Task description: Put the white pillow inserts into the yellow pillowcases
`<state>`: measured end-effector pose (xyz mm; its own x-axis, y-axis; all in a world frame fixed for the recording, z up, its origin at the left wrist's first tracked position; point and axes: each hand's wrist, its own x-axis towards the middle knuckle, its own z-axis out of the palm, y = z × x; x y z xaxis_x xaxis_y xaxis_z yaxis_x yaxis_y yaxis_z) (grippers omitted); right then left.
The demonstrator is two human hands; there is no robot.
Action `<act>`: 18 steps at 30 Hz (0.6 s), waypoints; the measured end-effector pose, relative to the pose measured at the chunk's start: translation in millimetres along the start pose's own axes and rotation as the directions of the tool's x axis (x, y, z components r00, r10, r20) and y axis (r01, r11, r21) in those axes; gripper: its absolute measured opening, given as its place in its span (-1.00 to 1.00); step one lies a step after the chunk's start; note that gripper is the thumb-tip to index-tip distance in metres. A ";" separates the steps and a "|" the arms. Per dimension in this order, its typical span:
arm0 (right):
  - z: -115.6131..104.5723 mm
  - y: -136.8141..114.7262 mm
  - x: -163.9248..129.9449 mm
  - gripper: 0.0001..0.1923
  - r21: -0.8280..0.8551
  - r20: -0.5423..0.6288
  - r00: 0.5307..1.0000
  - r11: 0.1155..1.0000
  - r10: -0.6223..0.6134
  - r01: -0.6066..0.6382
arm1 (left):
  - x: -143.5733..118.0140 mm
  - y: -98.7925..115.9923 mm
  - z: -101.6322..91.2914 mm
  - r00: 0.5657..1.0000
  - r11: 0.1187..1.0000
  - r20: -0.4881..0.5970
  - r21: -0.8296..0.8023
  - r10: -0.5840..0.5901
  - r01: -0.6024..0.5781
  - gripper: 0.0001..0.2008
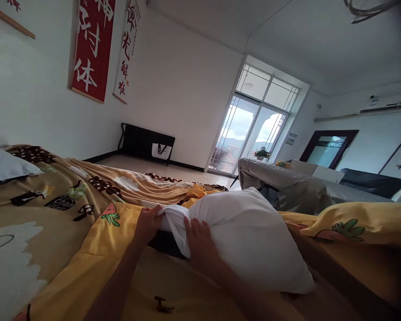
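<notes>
A white pillow (250, 236) lies on a yellow patterned blanket (87, 249) in front of me. My left hand (147, 224) pinches the open end of the white pillowcase at its left corner. My right hand (200, 243) lies flat on the pillow's left side, fingers spread and pressing into it. Something dark shows under the pillowcase edge between my hands; what it is I cannot tell.
A second white pillow (6, 165) rests at the far left of the bed. A grey covered sofa (287, 183) stands beyond the bed, a dark folded table (147, 142) leans on the far wall, and glass balcony doors (247, 133) are behind.
</notes>
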<state>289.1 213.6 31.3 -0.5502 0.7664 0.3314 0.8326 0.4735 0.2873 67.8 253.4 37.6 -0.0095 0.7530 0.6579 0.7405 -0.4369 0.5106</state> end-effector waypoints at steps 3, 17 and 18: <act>1.6 -0.4 6.5 -0.04 -0.001 -0.066 0.990 0.992 0.123 -0.123 | 0.5 12.2 -2.8 0.998 0.999 -0.044 -0.021 0.045 -0.046 -0.75; -94.6 113.8 18.1 -0.51 -0.081 -0.194 0.957 0.969 0.216 -0.235 | 0.4 54.9 -78.5 0.916 0.933 -0.402 -0.324 0.014 -0.156 -0.74; -106.8 128.5 18.4 -0.50 -0.134 -0.212 0.957 0.964 0.199 -0.230 | 0.2 52.6 -86.7 0.924 0.928 -0.380 -0.358 -0.040 -0.107 -0.74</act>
<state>379.2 242.3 170.3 -0.3745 0.7357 0.5644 0.9206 0.2221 0.3213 48.4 187.9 112.6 -0.2938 0.5266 0.7977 0.4472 -0.6619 0.6016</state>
